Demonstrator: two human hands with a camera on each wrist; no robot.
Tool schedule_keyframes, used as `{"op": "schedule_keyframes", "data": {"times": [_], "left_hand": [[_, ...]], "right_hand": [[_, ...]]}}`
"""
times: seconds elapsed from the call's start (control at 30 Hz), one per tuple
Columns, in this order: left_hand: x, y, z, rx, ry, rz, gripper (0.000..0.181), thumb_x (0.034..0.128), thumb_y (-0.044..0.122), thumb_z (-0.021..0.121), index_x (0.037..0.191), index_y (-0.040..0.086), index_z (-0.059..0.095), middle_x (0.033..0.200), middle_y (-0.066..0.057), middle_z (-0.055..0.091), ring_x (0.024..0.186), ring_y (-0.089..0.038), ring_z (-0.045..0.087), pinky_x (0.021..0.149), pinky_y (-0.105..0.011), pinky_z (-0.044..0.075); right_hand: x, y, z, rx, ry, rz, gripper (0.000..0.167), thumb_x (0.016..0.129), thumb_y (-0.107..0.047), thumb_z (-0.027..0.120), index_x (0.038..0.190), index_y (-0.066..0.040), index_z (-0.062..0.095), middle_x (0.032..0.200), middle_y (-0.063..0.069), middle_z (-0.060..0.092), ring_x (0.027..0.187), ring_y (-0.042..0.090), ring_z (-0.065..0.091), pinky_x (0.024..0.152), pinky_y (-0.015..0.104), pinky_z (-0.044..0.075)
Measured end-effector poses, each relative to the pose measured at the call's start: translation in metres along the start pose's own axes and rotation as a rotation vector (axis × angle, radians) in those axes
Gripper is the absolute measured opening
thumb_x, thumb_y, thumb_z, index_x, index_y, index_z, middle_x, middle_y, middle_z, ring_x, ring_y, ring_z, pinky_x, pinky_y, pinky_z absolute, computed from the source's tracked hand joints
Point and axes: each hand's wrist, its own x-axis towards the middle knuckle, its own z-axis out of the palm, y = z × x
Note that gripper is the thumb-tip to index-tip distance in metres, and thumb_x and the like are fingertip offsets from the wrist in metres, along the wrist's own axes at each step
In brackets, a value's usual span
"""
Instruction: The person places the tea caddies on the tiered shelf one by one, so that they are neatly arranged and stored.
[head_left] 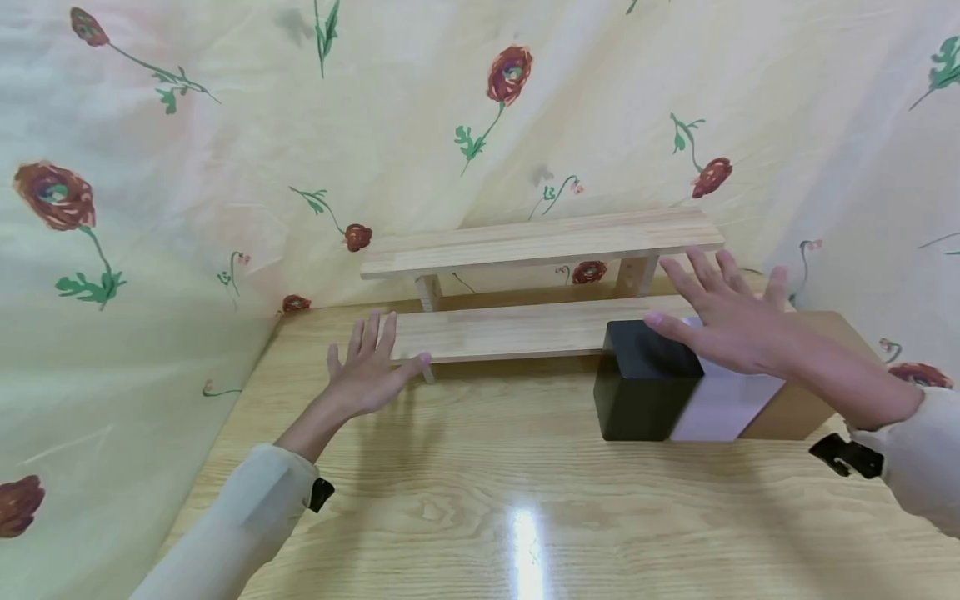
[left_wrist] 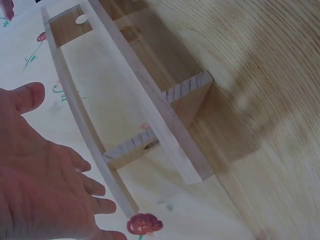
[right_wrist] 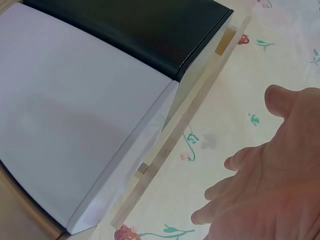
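Note:
My left hand [head_left: 367,379] is held out with spread fingers near the left end of a two-tier wooden shelf [head_left: 510,332]. Nothing is in its grasp, and the left wrist view shows the palm beside the shelf's boards [left_wrist: 145,95]. Over on the right, my right hand [head_left: 738,325] hovers with fingers spread above three boxes standing side by side. These are a black box [head_left: 637,408], a white box [head_left: 705,412] and a brown box [head_left: 795,408]. That palm is also bare in the right wrist view, apart from the white box [right_wrist: 75,115].
The shelf's upper board [head_left: 540,242] runs along the back, close to a flower-patterned cloth [head_left: 420,125]. More of this cloth hangs at both sides. A wood-grain tabletop [head_left: 480,467] lies in front, with a bright light reflection. The boxes stand before the shelf's right end.

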Motion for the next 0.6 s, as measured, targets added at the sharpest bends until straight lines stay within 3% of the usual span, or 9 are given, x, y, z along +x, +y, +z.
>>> {"op": "schedule_keyframes", "data": {"times": [0.6], "left_hand": [[0.006,-0.013,0.005,-0.067,0.023,-0.045,0.096,0.0911,0.071,0.034,0.153,0.012,-0.010,0.157,-0.009,-0.024,0.142,-0.031,-0.023,0.102,-0.066,-0.018]], "right_hand": [[0.002,-0.011,0.006,-0.011,-0.020,-0.056,0.088,0.094,-0.065,0.041,0.155,-0.023,-0.006,0.159,0.016,-0.014,0.141,0.045,-0.017,0.089,0.070,-0.029]]}}
